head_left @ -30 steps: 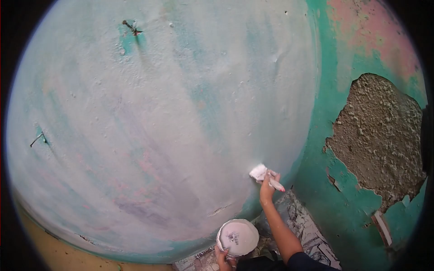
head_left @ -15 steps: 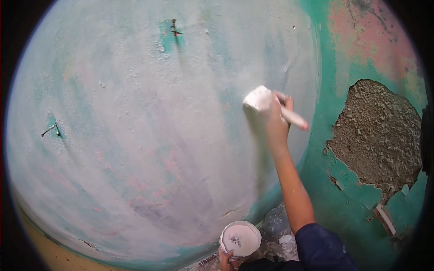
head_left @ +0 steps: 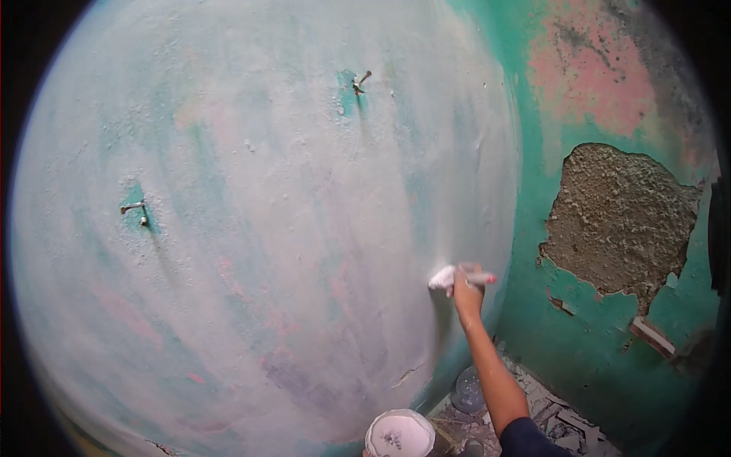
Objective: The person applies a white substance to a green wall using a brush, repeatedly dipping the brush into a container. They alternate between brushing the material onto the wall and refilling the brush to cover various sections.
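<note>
The right hand (head_left: 467,295) is gripping a paintbrush (head_left: 448,277), its fingers wrapping tightly around the handle, and is pressing the white bristles against the whitewashed wall (head_left: 266,228), low down near the corner where the green wall (head_left: 579,343) is meeting it. A paint tub (head_left: 400,434) is sitting at the bottom edge, below and left of the forearm; the left hand is out of view. A nail (head_left: 359,80) is sticking out high on the whitewashed wall, a second nail (head_left: 135,207) further left, and bare render (head_left: 617,221) is showing through the green wall.
</note>
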`<state>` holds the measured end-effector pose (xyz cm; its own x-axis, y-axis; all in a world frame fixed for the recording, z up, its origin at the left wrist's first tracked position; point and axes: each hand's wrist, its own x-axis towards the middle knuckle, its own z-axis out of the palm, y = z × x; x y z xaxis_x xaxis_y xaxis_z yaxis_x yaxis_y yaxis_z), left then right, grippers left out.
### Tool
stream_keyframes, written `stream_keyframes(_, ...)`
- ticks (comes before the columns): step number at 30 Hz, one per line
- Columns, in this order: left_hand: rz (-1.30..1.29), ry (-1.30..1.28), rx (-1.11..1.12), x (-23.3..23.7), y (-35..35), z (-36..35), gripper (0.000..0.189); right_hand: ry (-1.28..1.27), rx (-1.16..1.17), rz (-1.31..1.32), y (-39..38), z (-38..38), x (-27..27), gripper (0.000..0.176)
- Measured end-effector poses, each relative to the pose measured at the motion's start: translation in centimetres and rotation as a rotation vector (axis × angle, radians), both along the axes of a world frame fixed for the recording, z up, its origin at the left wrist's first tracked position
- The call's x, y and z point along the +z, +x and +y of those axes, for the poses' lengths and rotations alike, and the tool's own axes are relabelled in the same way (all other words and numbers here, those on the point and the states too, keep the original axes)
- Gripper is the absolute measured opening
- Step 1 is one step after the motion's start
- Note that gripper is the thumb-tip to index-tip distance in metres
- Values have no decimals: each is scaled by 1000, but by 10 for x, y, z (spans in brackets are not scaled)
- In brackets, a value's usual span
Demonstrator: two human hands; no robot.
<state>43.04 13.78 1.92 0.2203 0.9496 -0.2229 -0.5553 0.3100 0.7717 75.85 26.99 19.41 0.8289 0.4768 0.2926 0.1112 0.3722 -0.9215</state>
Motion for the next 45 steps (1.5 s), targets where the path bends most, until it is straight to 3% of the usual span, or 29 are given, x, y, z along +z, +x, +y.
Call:
stream_keyframes(2,-25,14,-9,5,-5,2,55,-43,-110,-194,16,20,44,22)
stream_keyframes(5,-54,28,-21,12,-13,0,56,64,-104,-184,3,12,144,26)
stream_keyframes(8,-64,18,-23,13,-27,-13,56,260,35,-87,-14,-3,191,28)
stream_keyframes(11,-60,-3,-8,13,-47,-32,57,434,130,-9,-24,9,155,32)
stream_keyframes(14,-15,-19,6,17,-82,-48,57,511,54,100,-35,35,43,42)
stream_keyframes(17,-11,-47,23,20,-94,-68,57,344,42,289,-48,24,-72,33)
stream_keyframes(19,-12,-68,38,22,-100,-81,58,264,89,402,-57,1,-105,30)
stream_keyframes(23,-36,-23,1,26,-103,-87,60,97,85,313,-57,-39,-144,26)
stream_keyframes(25,-55,34,-51,29,-98,-79,62,-129,163,144,-62,-69,-159,26)
stream_keyframes(29,-178,20,-70,65,-71,-66,68,-215,263,47,-93,-136,-142,25)
stream_keyframes(33,-205,90,-58,81,-41,-56,71,-150,338,111,-117,-193,-83,26)
stream_keyframes(35,-185,96,-40,89,-27,-54,73,10,337,27,-116,-204,-66,30)
stream_keyframes(39,-138,161,-71,98,15,-50,77,-70,342,-123,-102,-217,-32,27)
stream_keyframes(41,-126,175,-76,102,38,-52,80,-30,335,-66,-88,-214,-28,29)
stream_keyframes(43,-121,238,-67,103,67,-54,87,-111,321,-455,-64,-209,-25,29)
stream_keyframes(45,-87,251,-52,111,93,-57,90,-142,323,-518,-44,-204,-22,28)
